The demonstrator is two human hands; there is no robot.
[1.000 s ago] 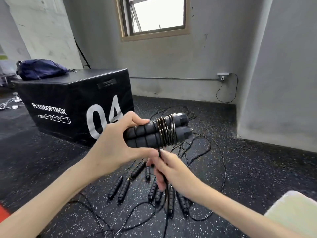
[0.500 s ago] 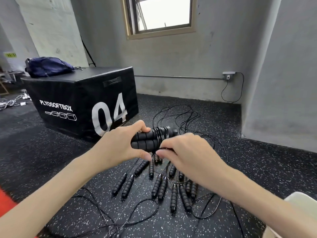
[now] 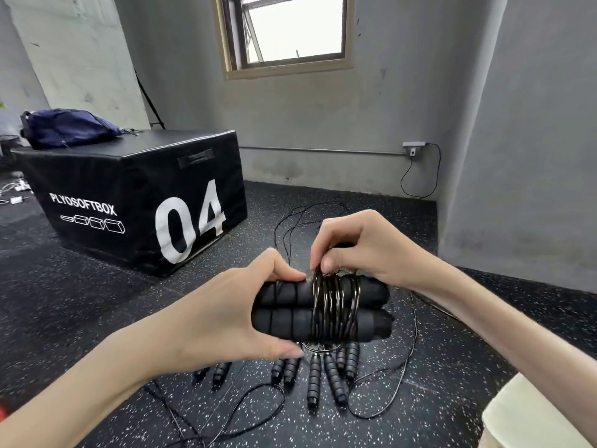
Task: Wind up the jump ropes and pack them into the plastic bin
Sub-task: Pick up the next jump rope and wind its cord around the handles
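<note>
My left hand (image 3: 223, 313) grips the left end of two black foam jump-rope handles (image 3: 290, 310) held side by side. A thin dark cord (image 3: 336, 307) is wound in several turns round their right half. My right hand (image 3: 361, 245) is above the coil and pinches the cord at its top with thumb and fingers. On the floor below lie several more black handles (image 3: 318, 375) with loose cords (image 3: 400, 367) spread around them. A pale plastic bin corner (image 3: 536, 415) shows at the bottom right.
A black plyo box marked 04 (image 3: 135, 202) stands to the left with a blue bag (image 3: 68, 127) on top. Grey walls close off the back and right. The floor is black speckled rubber (image 3: 64, 302).
The handles have come up closer to the camera. My right hand went from below the bundle, over its front, to the top of the coil, carrying the cord round.
</note>
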